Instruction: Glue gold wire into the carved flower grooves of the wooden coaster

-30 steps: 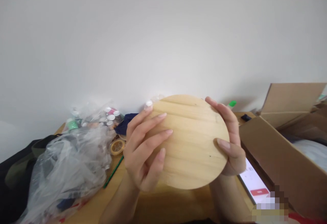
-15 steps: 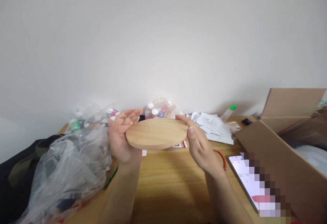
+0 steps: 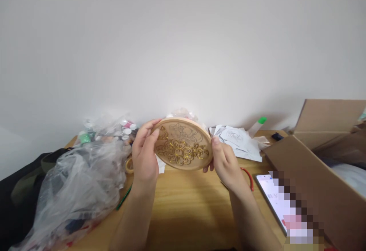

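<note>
Between my two hands a round wooden plaque (image 3: 183,144) is held up above the table, tilted so its decorated face shows. Gold scrollwork covers its lower part, while the upper part bears only thin drawn lines. My left hand (image 3: 145,152) grips the left rim, thumb on the face and fingers around the edge. Closed on the right rim is my right hand (image 3: 225,163), with its thumb near the front edge and fingertips showing underneath. The back of the plaque is hidden from me.
A clear plastic bag (image 3: 82,182) lies at left beside bagged paint bottles (image 3: 85,137) and a green pencil (image 3: 124,197). Paper drawings (image 3: 238,142), a green-capped tube (image 3: 259,125), red-handled tool (image 3: 248,178), phone (image 3: 274,201) and open cardboard box (image 3: 314,190) stand at right on the wooden table (image 3: 188,213).
The plaque has turned over from its plain side to its decorated face. My left fingers, spread before, now close on the rim, and my right hand has curled around its edge.
</note>
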Demonstrator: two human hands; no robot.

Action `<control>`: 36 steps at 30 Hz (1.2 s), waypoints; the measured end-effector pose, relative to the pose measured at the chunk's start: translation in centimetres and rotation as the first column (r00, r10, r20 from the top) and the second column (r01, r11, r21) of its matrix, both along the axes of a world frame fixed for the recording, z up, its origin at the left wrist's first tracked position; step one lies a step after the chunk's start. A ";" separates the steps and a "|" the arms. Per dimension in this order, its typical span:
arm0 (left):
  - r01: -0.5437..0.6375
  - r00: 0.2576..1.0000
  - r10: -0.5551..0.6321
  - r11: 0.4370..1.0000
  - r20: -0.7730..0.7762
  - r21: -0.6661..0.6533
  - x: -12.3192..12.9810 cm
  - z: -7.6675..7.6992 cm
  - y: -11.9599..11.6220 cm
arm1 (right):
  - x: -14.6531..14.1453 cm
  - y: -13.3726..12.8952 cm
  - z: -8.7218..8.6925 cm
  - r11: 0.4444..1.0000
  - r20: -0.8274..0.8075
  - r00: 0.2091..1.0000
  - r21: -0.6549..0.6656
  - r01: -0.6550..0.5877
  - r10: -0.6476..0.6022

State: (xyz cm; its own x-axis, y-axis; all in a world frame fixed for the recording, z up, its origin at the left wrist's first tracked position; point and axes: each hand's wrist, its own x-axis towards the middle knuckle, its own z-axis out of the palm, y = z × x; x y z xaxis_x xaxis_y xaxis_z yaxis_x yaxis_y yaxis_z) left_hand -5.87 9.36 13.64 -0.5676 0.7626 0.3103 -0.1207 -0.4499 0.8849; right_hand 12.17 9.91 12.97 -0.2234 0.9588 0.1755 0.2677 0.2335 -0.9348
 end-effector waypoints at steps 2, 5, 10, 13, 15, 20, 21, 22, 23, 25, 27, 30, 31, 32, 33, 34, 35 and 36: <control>0.071 0.997 -0.072 0.996 -0.025 -0.051 -0.2 0.0 -0.3 | 0.3 0.4 0.1 0.997 0.020 0.998 0.028 0.067 -0.067; 0.189 0.977 -0.199 0.973 -0.076 -0.129 -0.4 -0.1 -0.7 | 1.1 1.2 0.4 0.974 0.017 0.980 0.111 0.197 -0.200; 0.290 0.950 -0.301 0.950 -0.083 -0.119 0.6 0.2 -1.3 | 2.5 1.4 0.8 0.978 -0.108 0.978 -0.126 0.165 -0.179; 0.339 0.940 -0.337 0.940 0.048 -0.045 1.8 0.7 -1.8 | 2.7 1.0 1.0 0.973 -0.216 0.963 -0.200 0.119 -0.162; 0.358 0.928 -0.354 0.934 0.116 -0.011 2.3 1.0 -2.0 | 2.6 0.7 1.0 0.970 -0.254 0.950 -0.206 0.132 -0.183; 0.388 0.916 -0.378 0.920 0.138 -0.056 2.1 1.1 -2.1 | 2.2 0.4 1.1 0.958 -0.308 0.925 -0.247 0.148 -0.222; 0.388 0.916 -0.377 0.920 0.138 -0.058 2.0 1.1 -2.1 | 2.1 0.3 1.1 0.960 -0.311 0.925 -0.240 0.145 -0.217; 0.388 0.916 -0.378 0.920 0.138 -0.054 1.9 1.1 -2.0 | 2.1 0.3 1.0 0.962 -0.307 0.927 -0.230 0.146 -0.215; 0.388 0.915 -0.379 0.920 0.138 -0.046 1.8 1.1 -2.0 | 2.1 0.2 1.0 0.963 -0.300 0.929 -0.221 0.155 -0.218; 0.386 0.916 -0.377 0.922 0.140 -0.041 1.8 1.1 -2.0 | 2.2 0.2 0.9 0.959 -0.284 0.928 -0.216 0.181 -0.239; 0.382 0.918 -0.374 0.923 0.131 -0.047 1.9 1.1 -2.1 | 2.4 0.2 0.7 0.951 -0.286 0.920 -0.230 0.204 -0.267; 0.396 0.917 -0.391 0.917 0.082 -0.052 2.2 1.0 -2.3 | 2.9 0.3 0.5 0.931 -0.276 0.902 -0.250 0.266 -0.331; 0.404 0.914 -0.402 0.914 0.052 -0.048 2.2 0.9 -2.3 | 3.1 0.3 0.5 0.927 -0.273 0.898 -0.248 0.282 -0.346; 0.408 0.913 -0.408 0.912 0.020 -0.045 2.3 0.8 -2.4 | 3.2 0.4 0.5 0.925 -0.275 0.895 -0.245 0.289 -0.352; 0.409 0.912 -0.410 0.912 -0.013 -0.041 2.4 0.7 -2.4 | 3.3 0.4 0.6 0.928 -0.282 0.895 -0.244 0.282 -0.346; 0.408 0.911 -0.409 0.912 -0.040 -0.038 2.4 0.6 -2.5 | 3.3 0.4 0.7 0.932 -0.293 0.896 -0.245 0.267 -0.334; 0.404 0.912 -0.406 0.914 -0.062 -0.037 2.4 0.5 -2.5 | 3.3 0.3 0.9 0.938 -0.307 0.898 -0.247 0.245 -0.315; 0.402 0.912 -0.404 0.915 -0.077 -0.038 2.4 0.4 -2.5 | 3.2 0.3 1.1 0.940 -0.317 0.898 -0.249 0.232 -0.305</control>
